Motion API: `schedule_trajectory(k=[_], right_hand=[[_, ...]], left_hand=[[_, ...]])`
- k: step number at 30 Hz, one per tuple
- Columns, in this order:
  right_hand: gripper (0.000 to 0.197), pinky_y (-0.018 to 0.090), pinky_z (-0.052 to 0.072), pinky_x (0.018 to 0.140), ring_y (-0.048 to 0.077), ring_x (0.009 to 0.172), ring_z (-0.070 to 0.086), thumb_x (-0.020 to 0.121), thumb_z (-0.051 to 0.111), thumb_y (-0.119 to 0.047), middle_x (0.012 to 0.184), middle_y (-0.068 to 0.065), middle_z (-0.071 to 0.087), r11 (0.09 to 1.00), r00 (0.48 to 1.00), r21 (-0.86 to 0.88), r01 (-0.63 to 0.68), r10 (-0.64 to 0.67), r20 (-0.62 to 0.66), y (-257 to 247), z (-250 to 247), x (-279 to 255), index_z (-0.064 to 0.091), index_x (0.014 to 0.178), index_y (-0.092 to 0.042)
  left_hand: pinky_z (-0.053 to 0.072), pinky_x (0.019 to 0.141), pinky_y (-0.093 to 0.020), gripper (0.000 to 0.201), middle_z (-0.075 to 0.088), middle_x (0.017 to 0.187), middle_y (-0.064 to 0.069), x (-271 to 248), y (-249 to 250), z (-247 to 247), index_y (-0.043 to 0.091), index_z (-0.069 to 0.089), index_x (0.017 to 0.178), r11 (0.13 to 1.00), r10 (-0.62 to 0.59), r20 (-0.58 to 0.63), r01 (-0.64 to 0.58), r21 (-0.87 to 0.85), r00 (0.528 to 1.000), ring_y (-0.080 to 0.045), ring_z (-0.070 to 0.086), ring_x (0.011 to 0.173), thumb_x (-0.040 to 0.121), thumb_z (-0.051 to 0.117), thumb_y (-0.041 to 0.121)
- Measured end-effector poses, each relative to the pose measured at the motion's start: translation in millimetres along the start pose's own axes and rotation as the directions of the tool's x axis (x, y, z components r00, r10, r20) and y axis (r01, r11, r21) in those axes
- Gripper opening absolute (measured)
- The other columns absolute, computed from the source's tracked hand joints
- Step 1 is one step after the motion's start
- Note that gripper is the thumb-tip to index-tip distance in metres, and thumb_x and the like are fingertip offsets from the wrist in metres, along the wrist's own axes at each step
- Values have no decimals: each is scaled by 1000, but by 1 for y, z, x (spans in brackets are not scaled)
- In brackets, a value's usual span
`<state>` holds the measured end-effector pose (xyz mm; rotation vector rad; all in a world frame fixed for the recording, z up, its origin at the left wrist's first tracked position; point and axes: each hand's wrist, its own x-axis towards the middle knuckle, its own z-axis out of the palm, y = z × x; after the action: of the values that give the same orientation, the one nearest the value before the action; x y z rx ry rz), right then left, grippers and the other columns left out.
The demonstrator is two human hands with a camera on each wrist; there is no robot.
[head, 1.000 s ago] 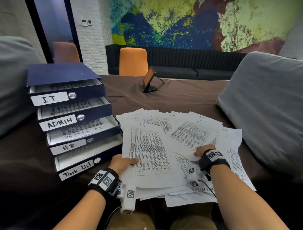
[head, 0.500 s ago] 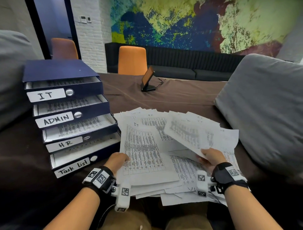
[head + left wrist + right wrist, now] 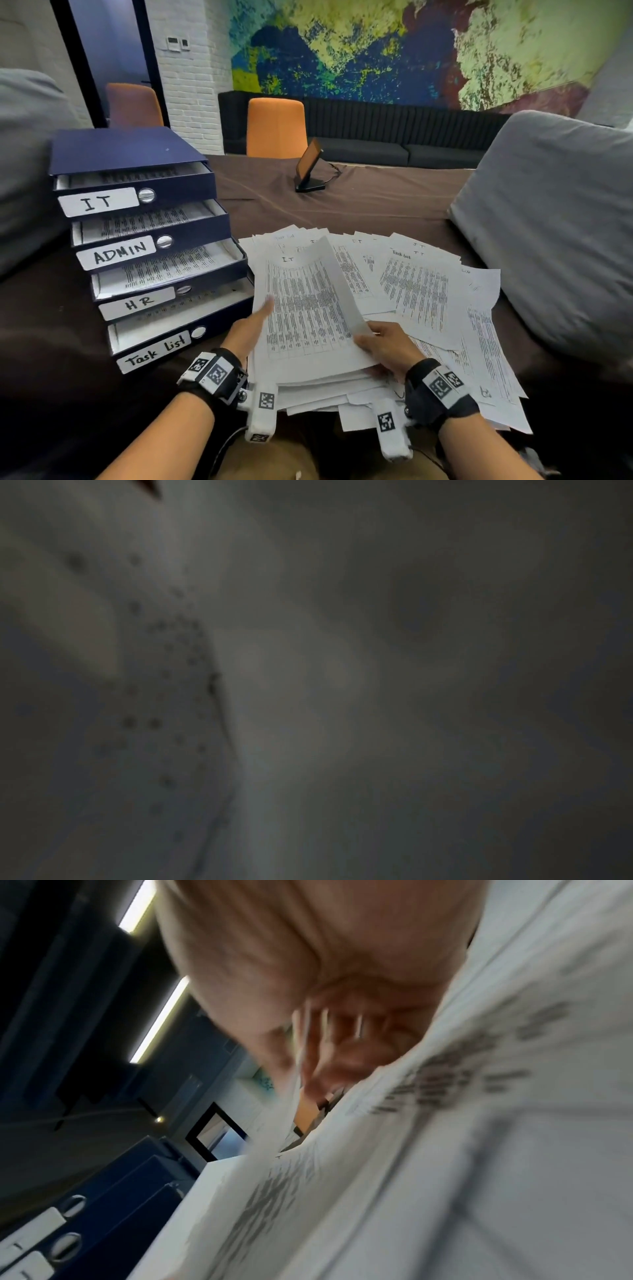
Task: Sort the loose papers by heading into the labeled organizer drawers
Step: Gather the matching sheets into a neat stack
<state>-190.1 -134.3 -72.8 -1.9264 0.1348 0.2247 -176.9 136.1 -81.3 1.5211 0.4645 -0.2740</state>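
IT sheet (image 3: 308, 305): atop the loose papers (image 3: 421, 291) before me, right edge lifted.
My right hand (image 3: 383, 346): pinching its lower corner.
My left hand (image 3: 250, 329): fingers straight, under its left edge.
Advice: lift clear, then slide flat into the IT drawer (image 3: 137, 186), topmost in the organizer (image 3: 113, 150).

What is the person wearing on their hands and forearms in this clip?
Both forearms are bare, no sleeves. Each wrist carries a black strap with white panels printed with square black-and-white fiducial markers: left hand, right hand. A white block with another marker hangs below each strap, and a thin dark cable trails from each. No gloves or rings show.
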Motion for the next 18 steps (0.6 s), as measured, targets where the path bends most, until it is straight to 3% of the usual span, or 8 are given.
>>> schedule_trajectory(k=[1, 3, 5, 7, 10, 13, 15, 18], right_hand=[[7, 35, 60, 70, 23, 82, 72, 90, 68, -18, 88, 3, 76, 1000, 1000, 2, 23, -23, -11, -2, -1, 1, 75, 91, -18], [13, 32, 56, 70, 23, 77, 70, 89, 71, -23, 81, 4, 74, 996, 970, -13, 84, -84, -230, -10, -8, 9, 74, 82, -13], [20, 35, 54, 77, 26, 78, 68, 90, 69, -26, 78, 5, 72, 996, 869, -6, 85, -77, -489, -20, -20, 27, 70, 76, -12], [16, 32, 50, 77, 29, 83, 67, 91, 66, -23, 81, 4, 70, 999, 795, -29, 20, -33, -606, -30, -31, 44, 69, 80, -11], [12, 28, 44, 69, 29, 77, 61, 90, 60, -17, 80, 5, 64, 985, 781, -141, -101, -9, -625, -41, -37, 64, 69, 87, -10], [11, 35, 52, 74, 25, 69, 53, 88, 63, -15, 82, 11, 61, 953, 830, -208, -221, 72, -553, -42, -31, 81, 61, 89, -4], [21, 37, 53, 78, 24, 68, 55, 86, 68, -13, 79, 11, 57, 929, 849, -224, -293, 146, -508, -39, -23, 88, 59, 99, 1], [45, 35, 47, 78, 32, 106, 62, 83, 69, -15, 117, 16, 62, 937, 883, -190, -294, 190, -429, -32, -16, 99, 56, 124, -2]], left_hand=[[50, 101, -45, 59, 72, 117, -7, 1, -2, 0, 10, 66, 127, 999, 11, -20, -10, 48, 1000, -29, 68, 110, 85, 73, 52], [56, 91, -42, 33, 74, 108, -14, 2, -5, 3, -1, 67, 120, 996, 24, -74, -17, 89, 997, -32, 71, 99, 92, 71, 16], [56, 93, -44, 26, 73, 108, -17, 5, -8, 5, -3, 67, 118, 991, 28, -98, -15, 132, 995, -34, 70, 99, 94, 65, 7], [55, 95, -44, 24, 72, 109, -17, 5, -6, 5, -3, 67, 117, 987, 30, -101, -13, 161, 994, -34, 69, 101, 96, 62, 7], [55, 93, -42, 22, 71, 113, -18, 6, -6, 5, -1, 65, 117, 986, 10, -101, 7, 169, 995, -34, 68, 104, 98, 58, 7], [56, 91, -40, 18, 72, 110, -15, 3, -4, 5, 3, 66, 113, 988, 7, -87, 6, 155, 996, -31, 69, 101, 99, 56, 7], [55, 89, -37, 16, 72, 109, -10, 0, -3, 6, 10, 65, 111, 989, 5, -78, 6, 145, 997, -28, 69, 100, 99, 56, 8], [55, 92, -38, 18, 72, 109, -9, -4, 1, 6, 10, 65, 115, 988, -1, -75, 12, 151, 997, -27, 69, 101, 99, 57, 10]])
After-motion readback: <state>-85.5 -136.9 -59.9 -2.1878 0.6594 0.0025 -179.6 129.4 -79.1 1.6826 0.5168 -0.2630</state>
